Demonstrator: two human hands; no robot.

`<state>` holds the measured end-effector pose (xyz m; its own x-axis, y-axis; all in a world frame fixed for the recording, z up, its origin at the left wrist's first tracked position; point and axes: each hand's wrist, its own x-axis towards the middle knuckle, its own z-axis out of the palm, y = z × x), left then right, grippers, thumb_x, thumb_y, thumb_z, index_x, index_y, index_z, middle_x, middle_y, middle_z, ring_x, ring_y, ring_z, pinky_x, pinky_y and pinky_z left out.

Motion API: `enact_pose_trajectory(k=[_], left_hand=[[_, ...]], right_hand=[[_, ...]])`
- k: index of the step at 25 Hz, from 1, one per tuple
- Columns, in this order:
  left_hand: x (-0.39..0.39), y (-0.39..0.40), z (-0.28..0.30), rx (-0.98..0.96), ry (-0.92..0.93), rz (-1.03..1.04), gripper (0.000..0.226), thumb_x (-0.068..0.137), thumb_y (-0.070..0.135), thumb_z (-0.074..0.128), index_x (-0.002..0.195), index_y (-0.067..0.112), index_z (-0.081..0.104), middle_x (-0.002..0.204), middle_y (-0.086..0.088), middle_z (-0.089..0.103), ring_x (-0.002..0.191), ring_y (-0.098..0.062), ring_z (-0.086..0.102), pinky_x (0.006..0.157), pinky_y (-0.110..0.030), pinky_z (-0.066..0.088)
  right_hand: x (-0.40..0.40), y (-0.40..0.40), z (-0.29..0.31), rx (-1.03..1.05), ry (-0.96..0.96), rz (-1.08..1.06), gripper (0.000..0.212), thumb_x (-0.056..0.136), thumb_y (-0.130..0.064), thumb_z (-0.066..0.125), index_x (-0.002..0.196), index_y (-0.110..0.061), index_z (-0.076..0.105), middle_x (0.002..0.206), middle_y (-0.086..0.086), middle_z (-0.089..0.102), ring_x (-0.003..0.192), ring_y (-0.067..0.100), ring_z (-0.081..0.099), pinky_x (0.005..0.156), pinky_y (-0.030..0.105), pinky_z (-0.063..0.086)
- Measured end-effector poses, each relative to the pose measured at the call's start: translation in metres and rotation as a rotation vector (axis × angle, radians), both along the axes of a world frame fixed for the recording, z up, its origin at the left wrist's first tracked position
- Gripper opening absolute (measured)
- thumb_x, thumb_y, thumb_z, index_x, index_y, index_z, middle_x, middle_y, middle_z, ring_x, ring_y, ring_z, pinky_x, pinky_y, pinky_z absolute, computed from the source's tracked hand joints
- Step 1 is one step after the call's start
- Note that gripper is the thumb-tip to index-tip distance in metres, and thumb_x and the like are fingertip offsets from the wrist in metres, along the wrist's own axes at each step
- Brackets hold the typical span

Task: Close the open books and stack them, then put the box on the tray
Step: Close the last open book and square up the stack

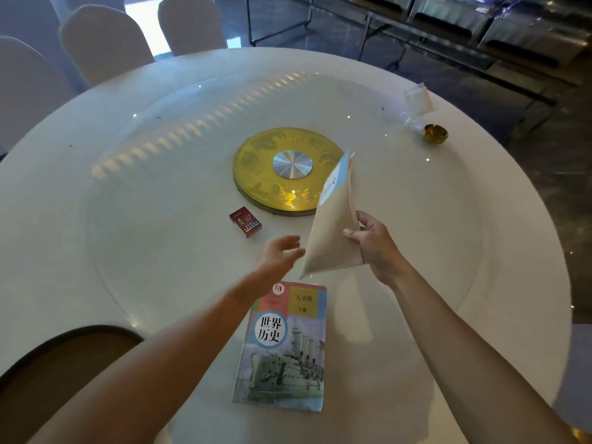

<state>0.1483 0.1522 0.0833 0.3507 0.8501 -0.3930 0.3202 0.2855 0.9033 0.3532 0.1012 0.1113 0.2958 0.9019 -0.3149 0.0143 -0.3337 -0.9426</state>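
A closed textbook (283,347) with a warship on its cover lies flat near the table's front edge. My right hand (373,243) grips a second book (331,225) by its lower edge and holds it tilted up above the table, its beige cover toward me. My left hand (282,253) hovers open just left of that book's lower corner, fingers spread, not touching it. A small red box (245,221) lies on the glass to the left of both hands. The round golden tray (256,165) with a silver hub sits at the table's centre, beyond the box.
The round white table (96,267) carries a glass turntable. A small golden bowl (434,133) and a clear plastic packet (418,99) sit at the far right. White-covered chairs (102,43) stand behind the table; a brown chair back (64,363) is at the near left.
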Motion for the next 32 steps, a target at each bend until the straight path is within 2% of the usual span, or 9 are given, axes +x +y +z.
enact_pose_trajectory(k=[5, 10, 14, 17, 19, 21, 24, 29, 32], left_hand=[[-0.031, -0.004, 0.006, -0.36, -0.252, 0.138, 0.047, 0.1, 0.038, 0.056, 0.129, 0.001, 0.057, 0.124, -0.02, 0.067, 0.108, -0.037, 0.069, 0.095, -0.047, 0.055], [-0.076, -0.018, -0.019, -0.713, -0.622, 0.264, 0.074, 0.099, 0.06, 0.034, 0.126, -0.005, 0.057, 0.132, -0.032, 0.06, 0.116, -0.044, 0.062, 0.095, -0.051, 0.052], [-0.113, -0.038, -0.049, -0.762, -0.722, 0.318, 0.072, 0.089, 0.063, 0.043, 0.118, 0.005, 0.073, 0.122, -0.021, 0.07, 0.104, -0.04, 0.07, 0.088, -0.05, 0.057], [-0.132, -0.046, -0.061, -0.785, -0.727, 0.279, 0.076, 0.081, 0.068, 0.054, 0.117, 0.004, 0.074, 0.117, -0.018, 0.073, 0.108, -0.036, 0.069, 0.092, -0.048, 0.056], [-0.142, -0.046, -0.06, -0.737, -0.675, 0.207, 0.057, 0.076, 0.049, 0.069, 0.108, 0.003, 0.075, 0.1, -0.014, 0.073, 0.09, -0.029, 0.07, 0.084, -0.042, 0.056], [-0.146, -0.047, -0.058, -0.7, -0.626, 0.108, 0.042, 0.067, 0.024, 0.075, 0.102, 0.002, 0.073, 0.087, -0.011, 0.069, 0.072, -0.022, 0.068, 0.071, -0.034, 0.059], [-0.141, -0.05, -0.049, -0.633, -0.56, 0.011, 0.027, 0.064, 0.01, 0.067, 0.089, 0.006, 0.076, 0.085, -0.01, 0.07, 0.066, -0.016, 0.065, 0.063, -0.028, 0.058], [-0.138, -0.038, -0.03, -0.66, -0.771, 0.098, 0.057, 0.078, 0.004, 0.052, 0.131, 0.019, 0.064, 0.106, -0.014, 0.074, 0.072, -0.022, 0.068, 0.06, -0.03, 0.061], [-0.135, -0.034, -0.018, -0.631, -0.833, -0.018, 0.049, 0.085, 0.027, 0.052, 0.129, 0.008, 0.065, 0.113, -0.019, 0.072, 0.087, -0.029, 0.072, 0.072, -0.034, 0.06]], right_hand=[[0.003, -0.028, 0.021, 0.031, 0.118, 0.283, 0.037, 0.096, -0.003, 0.059, 0.115, -0.029, 0.076, 0.105, 0.0, 0.08, 0.091, 0.015, 0.074, 0.072, 0.026, 0.059], [-0.015, -0.051, 0.015, -0.05, -0.188, 0.567, 0.047, 0.087, 0.015, 0.05, 0.103, -0.02, 0.078, 0.089, -0.012, 0.077, 0.083, -0.001, 0.069, 0.077, 0.017, 0.051], [-0.03, -0.063, -0.005, -0.003, -0.804, 0.67, 0.041, 0.096, 0.003, 0.055, 0.104, -0.027, 0.082, 0.112, -0.015, 0.077, 0.109, 0.005, 0.066, 0.113, 0.044, 0.038], [-0.035, -0.067, -0.02, 0.025, -0.942, 0.553, 0.035, 0.097, -0.001, 0.058, 0.099, -0.028, 0.081, 0.14, -0.006, 0.067, 0.146, 0.021, 0.045, 0.125, 0.058, 0.008], [-0.039, -0.068, -0.027, 0.059, -1.006, 0.391, 0.035, 0.092, 0.002, 0.062, 0.095, -0.025, 0.083, 0.151, 0.007, 0.057, 0.153, 0.034, 0.032, 0.125, 0.058, 0.01], [-0.044, -0.073, -0.035, 0.106, -0.912, 0.161, 0.037, 0.087, 0.009, 0.061, 0.094, -0.019, 0.084, 0.156, 0.02, 0.048, 0.153, 0.044, 0.028, 0.124, 0.05, 0.019], [-0.054, -0.084, -0.039, 0.073, -0.513, -0.048, 0.054, 0.088, 0.014, 0.054, 0.099, -0.035, 0.074, 0.165, 0.015, 0.033, 0.158, 0.028, 0.022, 0.12, 0.033, 0.027], [-0.049, -0.099, -0.043, 0.076, -0.761, 0.137, 0.032, 0.089, -0.009, 0.076, 0.116, -0.025, 0.074, 0.171, -0.005, 0.023, 0.158, 0.015, 0.017, 0.12, 0.036, 0.027], [-0.055, -0.102, -0.035, 0.094, -0.7, 0.195, 0.009, 0.097, -0.031, 0.069, 0.103, -0.033, 0.076, 0.146, -0.014, 0.059, 0.145, 0.015, 0.046, 0.111, 0.032, 0.041]])
